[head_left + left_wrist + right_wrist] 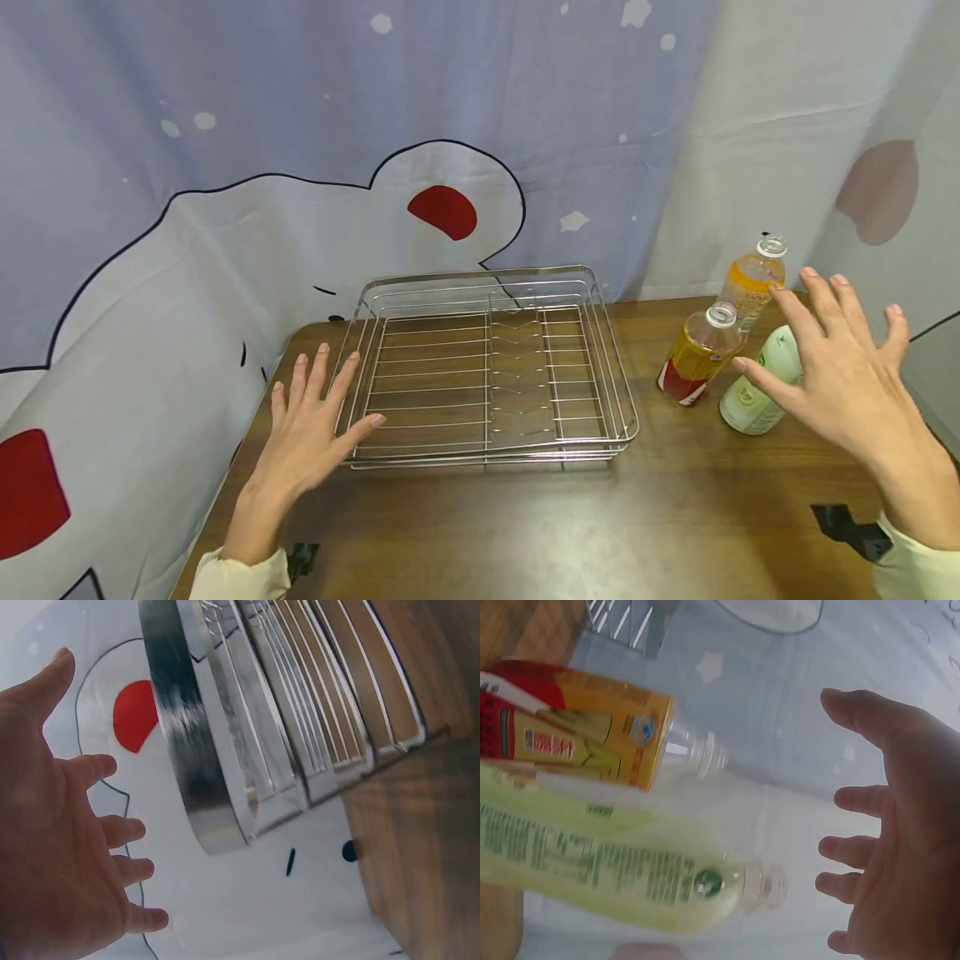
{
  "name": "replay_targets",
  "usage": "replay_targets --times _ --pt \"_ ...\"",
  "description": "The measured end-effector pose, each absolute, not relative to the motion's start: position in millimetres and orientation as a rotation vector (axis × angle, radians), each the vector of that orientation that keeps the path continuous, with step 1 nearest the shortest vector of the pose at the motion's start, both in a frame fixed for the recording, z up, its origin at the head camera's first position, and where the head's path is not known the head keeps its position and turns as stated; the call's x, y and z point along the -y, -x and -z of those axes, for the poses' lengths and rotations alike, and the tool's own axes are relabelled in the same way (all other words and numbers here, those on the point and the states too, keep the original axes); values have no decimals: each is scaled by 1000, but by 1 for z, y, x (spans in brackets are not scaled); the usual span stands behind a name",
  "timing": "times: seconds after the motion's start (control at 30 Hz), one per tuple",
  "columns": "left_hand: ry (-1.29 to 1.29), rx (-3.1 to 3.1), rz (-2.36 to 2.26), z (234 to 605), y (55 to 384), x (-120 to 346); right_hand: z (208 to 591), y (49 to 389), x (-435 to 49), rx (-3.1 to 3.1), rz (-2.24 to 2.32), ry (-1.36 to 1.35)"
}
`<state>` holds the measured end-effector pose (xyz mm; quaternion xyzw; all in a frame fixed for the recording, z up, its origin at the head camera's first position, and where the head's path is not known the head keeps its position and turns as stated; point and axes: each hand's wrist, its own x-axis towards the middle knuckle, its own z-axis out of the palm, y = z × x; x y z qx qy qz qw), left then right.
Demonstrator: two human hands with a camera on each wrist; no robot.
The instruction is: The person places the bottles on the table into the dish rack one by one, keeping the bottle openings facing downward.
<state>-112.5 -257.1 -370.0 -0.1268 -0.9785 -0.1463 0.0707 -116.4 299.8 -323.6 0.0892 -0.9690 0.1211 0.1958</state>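
Observation:
A wire dish rack (480, 273) of shiny metal rests on the wooden table. My left hand (307, 437) hovers over its left front corner with the fingers spread, holding nothing; in the left wrist view the palm stands apart from the rack's flat metal rim (191, 742). My right hand (847, 375) is raised with spread fingers over a pale green bottle (757, 404), partly covering its top. Beside that bottle stand a bottle with a yellow and red label (701, 354) and, behind, a clear bottle with an orange band (750, 287). The right wrist view shows a gap between fingertips and bottle necks.
A patterned curtain (570, 100) in blue-grey and white hangs right behind the table (525, 533) and along its left side. More pale cloth (862, 108) closes off the right. A wire divider (517, 375) runs inside the rack.

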Motion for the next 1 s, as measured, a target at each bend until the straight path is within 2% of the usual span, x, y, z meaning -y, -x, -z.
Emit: replay_targets --times 0.33,0.67,1.0 --pt "286 2949 554 380 111 277 336 108 -328 2650 -572 -111" --pt "248 2973 778 400 114 283 377 105 -353 2656 -1031 85" --pt "223 2936 969 417 113 281 415 109 -363 2672 -1404 112"
